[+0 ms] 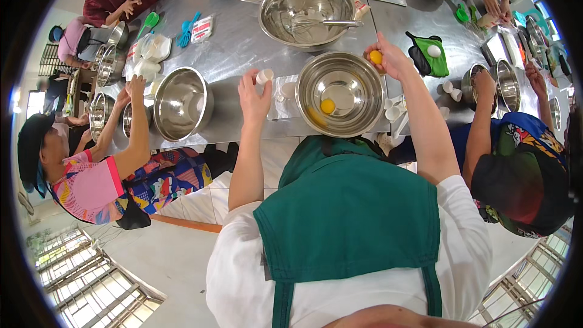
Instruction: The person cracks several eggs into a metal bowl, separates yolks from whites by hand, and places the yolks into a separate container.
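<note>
My left hand (253,102) pinches an empty white eggshell half (265,76) between thumb and fingers, to the left of a steel mixing bowl (360,120). Over the bowl's far right rim, my right hand (392,60) holds a whole egg yolk (375,57); whether a shell half lies beneath it I cannot tell. Inside the bowl sits another round yolk (327,106), with a yellow reflection on the wall beside it. Between my left hand and the bowl, more eggshell (287,89) rests on a white paper sheet (278,110).
Behind the bowl stands a larger steel bowl (282,27) with a wire whisk (337,23) leaning in it. At right lie a green-and-black cloth item (426,61) with an egg (434,51) and white measuring spoons (395,110). Another steel bowl (182,105) is at left. People work on both sides.
</note>
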`<action>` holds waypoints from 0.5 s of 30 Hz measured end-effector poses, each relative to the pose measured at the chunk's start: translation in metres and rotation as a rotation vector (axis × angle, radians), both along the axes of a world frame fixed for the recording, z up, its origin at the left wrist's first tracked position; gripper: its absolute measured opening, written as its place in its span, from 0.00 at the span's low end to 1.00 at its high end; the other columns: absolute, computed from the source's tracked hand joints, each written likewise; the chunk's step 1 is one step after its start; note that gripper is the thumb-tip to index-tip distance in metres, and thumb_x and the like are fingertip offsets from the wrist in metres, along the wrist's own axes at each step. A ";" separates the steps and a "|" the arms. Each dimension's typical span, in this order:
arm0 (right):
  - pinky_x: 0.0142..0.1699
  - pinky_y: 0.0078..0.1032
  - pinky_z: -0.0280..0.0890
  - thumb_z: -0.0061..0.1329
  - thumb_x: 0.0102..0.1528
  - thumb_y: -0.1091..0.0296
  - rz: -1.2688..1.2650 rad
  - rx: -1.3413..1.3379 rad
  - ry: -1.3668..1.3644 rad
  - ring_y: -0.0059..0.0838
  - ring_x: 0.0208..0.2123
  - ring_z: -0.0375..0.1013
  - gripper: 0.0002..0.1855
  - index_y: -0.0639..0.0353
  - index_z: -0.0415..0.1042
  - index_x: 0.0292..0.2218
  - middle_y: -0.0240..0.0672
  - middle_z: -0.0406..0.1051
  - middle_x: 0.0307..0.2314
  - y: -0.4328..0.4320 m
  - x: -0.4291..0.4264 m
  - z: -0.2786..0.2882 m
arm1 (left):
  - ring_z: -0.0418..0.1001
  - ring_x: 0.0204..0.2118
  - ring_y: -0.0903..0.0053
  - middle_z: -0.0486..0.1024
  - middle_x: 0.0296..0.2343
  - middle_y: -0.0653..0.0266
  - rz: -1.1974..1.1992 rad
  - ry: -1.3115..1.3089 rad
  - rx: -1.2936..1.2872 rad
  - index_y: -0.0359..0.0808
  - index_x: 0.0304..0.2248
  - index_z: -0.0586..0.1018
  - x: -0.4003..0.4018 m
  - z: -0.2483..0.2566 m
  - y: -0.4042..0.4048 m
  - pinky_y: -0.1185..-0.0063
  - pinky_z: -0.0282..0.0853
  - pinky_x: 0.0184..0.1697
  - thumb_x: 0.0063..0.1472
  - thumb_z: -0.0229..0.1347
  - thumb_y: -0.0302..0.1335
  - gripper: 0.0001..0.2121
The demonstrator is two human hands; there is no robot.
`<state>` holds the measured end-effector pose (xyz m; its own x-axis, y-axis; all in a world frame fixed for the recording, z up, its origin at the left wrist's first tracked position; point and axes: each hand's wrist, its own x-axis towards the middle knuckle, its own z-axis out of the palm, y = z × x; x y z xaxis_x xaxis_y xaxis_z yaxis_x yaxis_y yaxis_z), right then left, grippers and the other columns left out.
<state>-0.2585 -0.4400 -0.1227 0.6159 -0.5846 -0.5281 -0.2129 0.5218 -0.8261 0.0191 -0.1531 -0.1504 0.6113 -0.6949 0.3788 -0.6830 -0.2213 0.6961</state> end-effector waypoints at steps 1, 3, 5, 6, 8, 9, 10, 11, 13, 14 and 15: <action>0.23 0.14 0.61 0.28 0.64 0.36 -0.004 -0.001 -0.015 0.18 0.23 0.69 0.33 0.59 0.70 0.35 0.29 0.70 0.25 0.001 0.001 -0.001 | 0.70 0.41 0.62 0.72 0.38 0.58 -0.005 -0.111 0.050 0.38 0.45 0.70 0.003 -0.012 0.003 0.67 0.64 0.40 0.55 0.60 0.28 0.19; 0.24 0.14 0.62 0.28 0.64 0.37 -0.014 0.005 -0.018 0.19 0.24 0.69 0.32 0.60 0.69 0.35 0.30 0.71 0.25 -0.004 -0.003 -0.008 | 0.68 0.43 0.60 0.72 0.39 0.58 0.006 -0.092 0.101 0.38 0.45 0.70 -0.004 -0.022 0.001 0.65 0.63 0.43 0.55 0.60 0.30 0.19; 0.24 0.14 0.64 0.28 0.64 0.37 -0.023 0.014 -0.020 0.19 0.24 0.69 0.32 0.60 0.69 0.36 0.30 0.71 0.25 -0.008 -0.004 -0.013 | 0.67 0.44 0.59 0.72 0.39 0.58 0.017 -0.071 0.154 0.38 0.45 0.70 -0.009 -0.029 -0.001 0.63 0.61 0.45 0.56 0.60 0.31 0.18; 0.24 0.15 0.62 0.28 0.64 0.38 -0.059 0.018 -0.024 0.20 0.23 0.69 0.32 0.61 0.70 0.36 0.31 0.70 0.24 -0.008 -0.003 -0.015 | 0.67 0.44 0.58 0.72 0.40 0.57 0.024 -0.091 0.177 0.38 0.45 0.70 -0.011 -0.031 -0.002 0.63 0.61 0.45 0.56 0.59 0.32 0.18; 0.23 0.15 0.61 0.29 0.65 0.39 -0.101 0.025 -0.021 0.21 0.22 0.69 0.32 0.63 0.70 0.36 0.31 0.70 0.24 -0.005 -0.001 -0.015 | 0.67 0.45 0.58 0.72 0.40 0.57 0.023 -0.104 0.201 0.38 0.46 0.70 -0.014 -0.037 -0.003 0.63 0.61 0.45 0.57 0.59 0.33 0.18; 0.23 0.15 0.61 0.29 0.65 0.39 -0.107 0.026 -0.015 0.21 0.22 0.69 0.32 0.62 0.70 0.36 0.32 0.70 0.24 -0.004 0.001 -0.013 | 0.67 0.45 0.57 0.72 0.40 0.57 0.024 -0.135 0.233 0.38 0.46 0.70 -0.014 -0.039 -0.003 0.63 0.61 0.45 0.58 0.58 0.33 0.18; 0.23 0.15 0.61 0.29 0.65 0.39 -0.112 0.027 -0.009 0.21 0.22 0.69 0.32 0.62 0.70 0.36 0.32 0.70 0.24 -0.002 0.003 -0.010 | 0.67 0.45 0.57 0.72 0.41 0.56 0.025 -0.167 0.266 0.39 0.46 0.70 -0.014 -0.040 -0.002 0.63 0.62 0.46 0.58 0.58 0.33 0.18; 0.23 0.15 0.61 0.29 0.65 0.39 -0.118 0.027 -0.003 0.21 0.22 0.69 0.32 0.62 0.70 0.36 0.32 0.70 0.24 -0.001 0.004 -0.010 | 0.67 0.45 0.57 0.72 0.41 0.56 0.018 -0.161 0.266 0.39 0.46 0.70 -0.011 -0.046 -0.001 0.63 0.62 0.46 0.58 0.58 0.33 0.18; 0.22 0.14 0.61 0.30 0.65 0.41 -0.081 0.005 -0.012 0.21 0.21 0.68 0.30 0.62 0.70 0.36 0.32 0.70 0.23 0.000 0.005 -0.008 | 0.66 0.45 0.56 0.72 0.41 0.55 0.013 -0.165 0.195 0.38 0.46 0.71 -0.005 -0.057 0.001 0.63 0.62 0.47 0.59 0.57 0.34 0.18; 0.22 0.14 0.61 0.30 0.65 0.41 -0.092 0.005 -0.006 0.21 0.21 0.68 0.30 0.62 0.70 0.36 0.32 0.70 0.23 -0.002 0.003 -0.010 | 0.66 0.45 0.56 0.72 0.41 0.55 0.001 -0.160 0.195 0.38 0.46 0.71 -0.006 -0.056 -0.001 0.63 0.62 0.47 0.59 0.57 0.34 0.18; 0.21 0.14 0.60 0.30 0.65 0.42 -0.079 0.000 0.003 0.20 0.21 0.68 0.29 0.62 0.70 0.35 0.31 0.70 0.23 -0.004 0.001 -0.013 | 0.66 0.45 0.55 0.72 0.41 0.54 -0.004 -0.149 0.210 0.38 0.46 0.71 -0.007 -0.054 -0.003 0.63 0.62 0.48 0.59 0.57 0.34 0.18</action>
